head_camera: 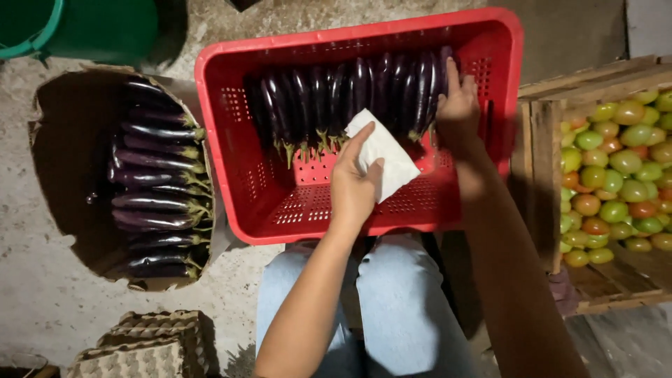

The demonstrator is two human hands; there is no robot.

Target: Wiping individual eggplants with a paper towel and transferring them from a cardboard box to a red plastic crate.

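Around the work: produce and containers

A cardboard box [49, 133] of aubergines [157, 185] lies left, a wooden crate [542, 161] of tomatoes [619, 178] right, egg trays [150, 346] below, green bucket [31, 28] above.

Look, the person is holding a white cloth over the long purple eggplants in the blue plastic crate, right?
Not quite: the plastic crate is red, not blue, as the head view shows. The left hand does hold the white cloth beside the long purple eggplants.

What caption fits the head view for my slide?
Left hand holds a white cloth while the right hand rests on eggplants lined in a red crate.
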